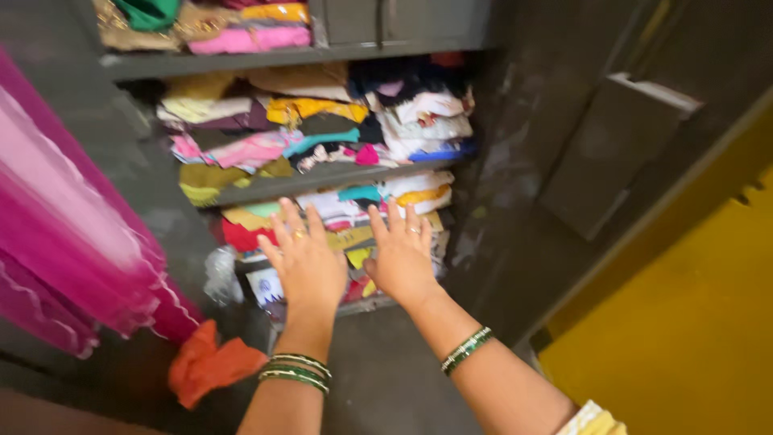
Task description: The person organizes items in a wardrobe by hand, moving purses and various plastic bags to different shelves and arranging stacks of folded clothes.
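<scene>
Both my hands reach toward the lower shelf of a grey metal cupboard [266,187] stuffed with folded clothes. My left hand [304,262] is spread flat, fingers apart, in front of a low stack of folded cloth [338,217]. My right hand [401,256] is spread the same way just beside it, over the same stack. Neither hand holds anything. Whether the palms touch the cloth is hidden. Green bangles ring both wrists.
The middle shelf holds piles of folded clothes [322,129]; more lie on the top shelf [241,32]. Pink fabric [64,234] hangs at the left. An orange cloth [205,362] lies on the floor. The open cupboard door [612,153] and a yellow wall [692,322] stand at the right.
</scene>
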